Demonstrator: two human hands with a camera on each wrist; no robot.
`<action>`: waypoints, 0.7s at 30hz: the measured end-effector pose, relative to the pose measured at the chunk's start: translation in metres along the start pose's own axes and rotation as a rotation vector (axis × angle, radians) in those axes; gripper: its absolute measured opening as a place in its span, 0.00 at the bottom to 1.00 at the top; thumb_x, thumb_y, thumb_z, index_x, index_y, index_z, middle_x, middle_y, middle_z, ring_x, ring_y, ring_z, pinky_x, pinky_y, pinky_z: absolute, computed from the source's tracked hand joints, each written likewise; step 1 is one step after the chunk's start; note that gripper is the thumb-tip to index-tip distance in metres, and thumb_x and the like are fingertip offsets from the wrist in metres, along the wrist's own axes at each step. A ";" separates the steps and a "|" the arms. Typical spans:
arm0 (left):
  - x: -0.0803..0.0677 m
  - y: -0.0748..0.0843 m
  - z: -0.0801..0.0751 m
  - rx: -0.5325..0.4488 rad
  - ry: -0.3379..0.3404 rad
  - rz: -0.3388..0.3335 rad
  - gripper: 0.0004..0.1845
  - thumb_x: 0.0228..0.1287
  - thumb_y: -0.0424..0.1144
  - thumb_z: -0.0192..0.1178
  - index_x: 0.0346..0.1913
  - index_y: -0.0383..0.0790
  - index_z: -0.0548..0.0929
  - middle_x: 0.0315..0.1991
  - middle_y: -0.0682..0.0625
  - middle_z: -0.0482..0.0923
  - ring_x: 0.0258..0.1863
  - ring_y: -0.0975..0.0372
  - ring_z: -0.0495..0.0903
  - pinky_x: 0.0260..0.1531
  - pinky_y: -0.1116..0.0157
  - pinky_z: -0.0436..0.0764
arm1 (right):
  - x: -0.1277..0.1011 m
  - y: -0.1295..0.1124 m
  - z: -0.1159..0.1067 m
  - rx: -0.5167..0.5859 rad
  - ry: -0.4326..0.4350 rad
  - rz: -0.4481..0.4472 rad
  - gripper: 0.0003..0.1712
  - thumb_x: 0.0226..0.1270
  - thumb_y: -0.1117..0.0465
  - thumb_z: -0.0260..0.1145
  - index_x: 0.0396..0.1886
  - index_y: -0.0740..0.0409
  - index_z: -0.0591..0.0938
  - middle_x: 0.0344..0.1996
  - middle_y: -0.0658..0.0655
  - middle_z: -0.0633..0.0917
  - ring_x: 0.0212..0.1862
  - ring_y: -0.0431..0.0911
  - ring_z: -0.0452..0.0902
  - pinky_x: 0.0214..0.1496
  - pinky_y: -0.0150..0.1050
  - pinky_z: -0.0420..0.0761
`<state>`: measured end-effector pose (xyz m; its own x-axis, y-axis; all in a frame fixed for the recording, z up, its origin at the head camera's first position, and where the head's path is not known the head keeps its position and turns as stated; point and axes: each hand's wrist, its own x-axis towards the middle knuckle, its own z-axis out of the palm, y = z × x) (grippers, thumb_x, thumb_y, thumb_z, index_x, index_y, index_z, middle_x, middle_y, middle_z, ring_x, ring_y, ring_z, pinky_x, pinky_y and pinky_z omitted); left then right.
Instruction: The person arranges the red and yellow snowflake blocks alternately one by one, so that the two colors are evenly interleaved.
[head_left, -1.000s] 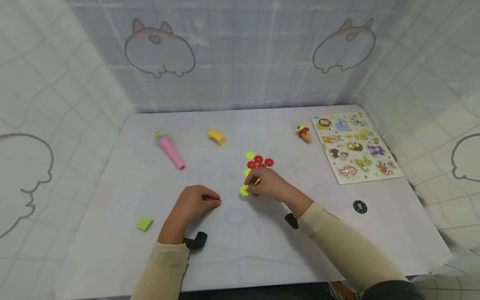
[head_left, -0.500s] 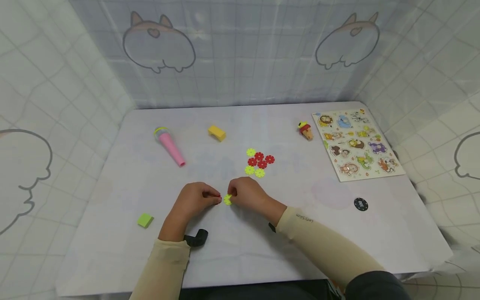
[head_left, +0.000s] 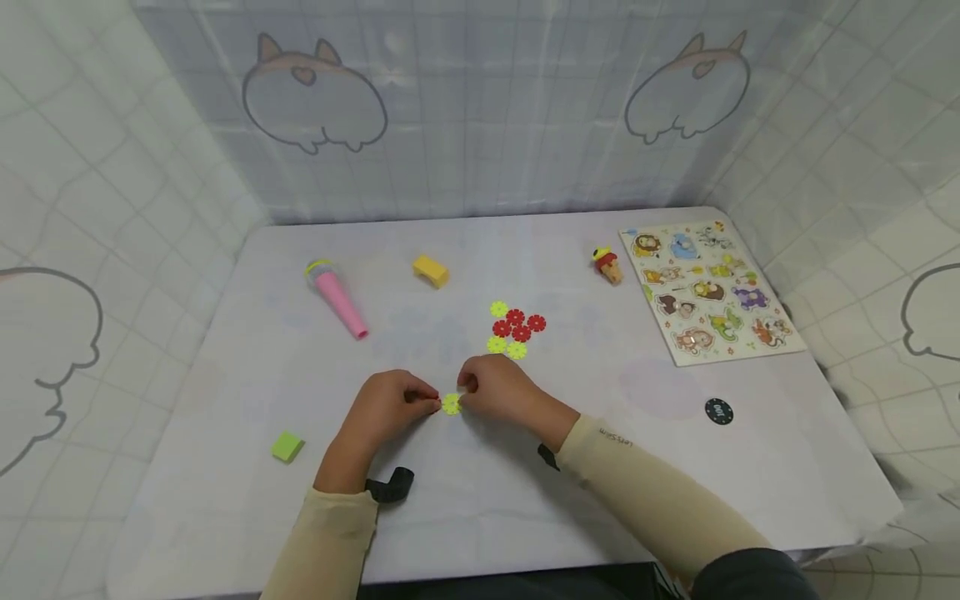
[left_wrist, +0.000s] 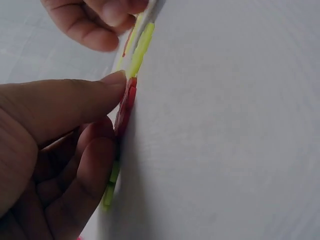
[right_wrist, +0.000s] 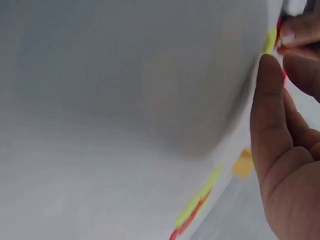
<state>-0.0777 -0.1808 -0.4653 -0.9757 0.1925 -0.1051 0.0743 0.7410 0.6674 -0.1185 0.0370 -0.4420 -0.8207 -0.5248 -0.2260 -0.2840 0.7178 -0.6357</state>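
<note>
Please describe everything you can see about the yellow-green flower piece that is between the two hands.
The yellow-green flower piece is a small, flat disc with notched petals round its edge; it looks like plastic. It sits near the front middle of the white table, between both hands. The right hand pinches its right edge, and the left hand meets it from the left while holding a red piece. Whether it lies flat or is slightly lifted cannot be told.

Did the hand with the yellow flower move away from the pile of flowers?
Yes. The right hand carried the yellow flower left from the pile, toward the left hand.
</note>
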 end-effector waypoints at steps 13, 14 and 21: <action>0.005 0.017 0.010 0.079 -0.025 0.033 0.04 0.58 0.41 0.79 0.35 0.52 0.94 0.32 0.63 0.86 0.35 0.68 0.81 0.42 0.61 0.80 | 0.015 0.044 -0.076 0.134 0.137 0.202 0.12 0.72 0.58 0.71 0.49 0.59 0.84 0.39 0.55 0.83 0.36 0.47 0.81 0.40 0.40 0.80; 0.005 0.017 0.011 0.081 -0.025 0.023 0.03 0.58 0.41 0.79 0.35 0.52 0.94 0.32 0.63 0.85 0.35 0.68 0.81 0.42 0.61 0.80 | 0.018 0.046 -0.080 0.130 0.140 0.212 0.13 0.72 0.58 0.71 0.50 0.59 0.84 0.40 0.56 0.83 0.37 0.48 0.81 0.40 0.41 0.81; 0.003 0.015 0.012 0.069 -0.020 0.003 0.04 0.58 0.40 0.79 0.34 0.52 0.94 0.32 0.63 0.85 0.35 0.68 0.80 0.43 0.61 0.81 | 0.039 0.053 -0.086 0.008 0.138 0.215 0.14 0.69 0.58 0.72 0.51 0.59 0.86 0.43 0.57 0.83 0.44 0.51 0.77 0.45 0.42 0.80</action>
<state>-0.0775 -0.1615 -0.4644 -0.9712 0.2068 -0.1186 0.0915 0.7827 0.6156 -0.2077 0.0939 -0.4208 -0.9219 -0.2927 -0.2538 -0.0922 0.8021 -0.5901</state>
